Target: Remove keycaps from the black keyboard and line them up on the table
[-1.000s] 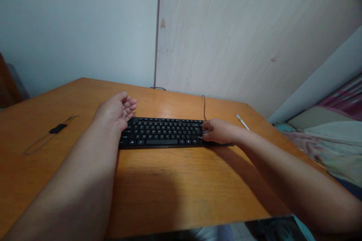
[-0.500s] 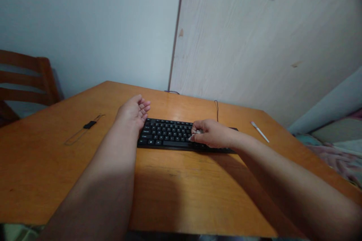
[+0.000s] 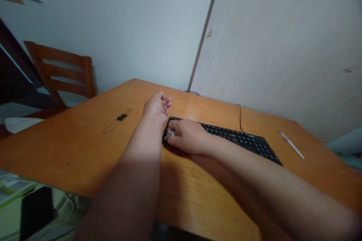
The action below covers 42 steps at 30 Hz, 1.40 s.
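Note:
A black keyboard (image 3: 254,141) lies on the wooden table, its cable running from the back edge. My right hand (image 3: 185,135) is closed around a small crumpled white tissue or cloth (image 3: 171,133) and rests on the keyboard's left end, covering the keys there. Just beyond the keyboard's left edge is my left hand (image 3: 158,106), palm turned toward the right. Its fingers are loosely bent with nothing in them, and the heel of the hand is against or very near the keyboard's corner.
On the table's left lies a wire tool (image 3: 121,117) with a black middle and thin loops. A slim white brush (image 3: 292,146) lies right of the keyboard. Behind the table (image 3: 79,150) stand a wall and a wooden panel. A wooden chair (image 3: 66,69) is at the left.
My right hand has slid with the white tissue or cloth from the keyboard's right half to its left end. My left hand stays at the left edge. The view has turned left.

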Each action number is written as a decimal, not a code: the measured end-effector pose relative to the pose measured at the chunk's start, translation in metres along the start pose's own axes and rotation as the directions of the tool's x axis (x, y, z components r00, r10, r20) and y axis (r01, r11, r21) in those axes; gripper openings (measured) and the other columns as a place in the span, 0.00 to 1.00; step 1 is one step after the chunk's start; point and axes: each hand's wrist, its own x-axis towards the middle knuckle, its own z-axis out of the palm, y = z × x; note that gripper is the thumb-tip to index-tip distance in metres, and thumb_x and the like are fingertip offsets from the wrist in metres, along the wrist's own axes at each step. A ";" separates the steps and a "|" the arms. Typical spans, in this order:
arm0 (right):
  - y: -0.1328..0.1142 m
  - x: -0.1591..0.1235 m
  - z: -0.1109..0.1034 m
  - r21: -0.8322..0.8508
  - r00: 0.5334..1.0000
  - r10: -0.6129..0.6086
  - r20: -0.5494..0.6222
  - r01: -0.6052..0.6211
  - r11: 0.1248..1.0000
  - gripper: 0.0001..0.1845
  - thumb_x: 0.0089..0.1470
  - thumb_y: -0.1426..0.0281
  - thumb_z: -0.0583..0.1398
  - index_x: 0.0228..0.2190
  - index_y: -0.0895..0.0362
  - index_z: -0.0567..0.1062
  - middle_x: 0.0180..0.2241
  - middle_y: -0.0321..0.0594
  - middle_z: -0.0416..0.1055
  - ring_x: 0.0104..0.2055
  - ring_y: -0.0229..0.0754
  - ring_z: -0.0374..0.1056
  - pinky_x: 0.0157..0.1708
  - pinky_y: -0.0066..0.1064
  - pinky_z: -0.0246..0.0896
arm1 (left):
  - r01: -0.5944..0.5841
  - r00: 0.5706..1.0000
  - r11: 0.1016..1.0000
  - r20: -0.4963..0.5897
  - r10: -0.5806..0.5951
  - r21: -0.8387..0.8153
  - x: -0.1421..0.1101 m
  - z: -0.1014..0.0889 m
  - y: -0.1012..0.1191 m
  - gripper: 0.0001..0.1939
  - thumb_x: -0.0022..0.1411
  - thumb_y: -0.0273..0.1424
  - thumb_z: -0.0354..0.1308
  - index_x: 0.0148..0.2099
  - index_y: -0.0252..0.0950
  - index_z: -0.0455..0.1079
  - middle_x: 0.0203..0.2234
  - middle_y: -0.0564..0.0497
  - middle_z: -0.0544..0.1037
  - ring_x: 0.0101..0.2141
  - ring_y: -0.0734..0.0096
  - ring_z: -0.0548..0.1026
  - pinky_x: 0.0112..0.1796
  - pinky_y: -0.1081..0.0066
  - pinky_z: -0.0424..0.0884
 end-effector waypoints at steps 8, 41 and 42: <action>-0.009 0.002 0.007 -0.185 0.998 0.015 0.067 -0.003 0.983 0.15 0.54 0.61 0.54 0.39 0.54 0.75 0.37 0.44 0.77 0.37 0.47 0.70 0.32 0.31 0.56 | -0.003 1.000 1.000 0.004 0.003 0.018 -0.004 0.001 0.001 0.10 0.58 0.38 0.54 0.30 0.37 0.65 0.30 0.49 0.78 0.32 0.66 0.77 0.35 0.64 0.65; 0.058 -0.106 0.003 -0.150 0.958 0.280 -0.067 -0.287 0.946 0.08 0.57 0.65 0.56 0.34 0.54 0.73 0.35 0.41 0.75 0.37 0.43 0.68 0.33 0.31 0.50 | -0.271 0.960 0.925 0.140 0.241 0.265 -0.018 0.028 -0.032 0.08 0.53 0.35 0.59 0.28 0.36 0.66 0.23 0.49 0.76 0.23 0.73 0.70 0.25 0.73 0.60; 0.060 -0.108 0.003 -0.152 0.956 0.284 -0.070 -0.291 0.945 0.08 0.57 0.66 0.55 0.34 0.54 0.73 0.35 0.41 0.75 0.37 0.43 0.68 0.33 0.31 0.50 | -0.307 0.949 0.911 0.166 0.269 0.275 -0.018 0.028 -0.035 0.08 0.53 0.35 0.60 0.27 0.36 0.66 0.23 0.49 0.76 0.23 0.72 0.70 0.25 0.73 0.61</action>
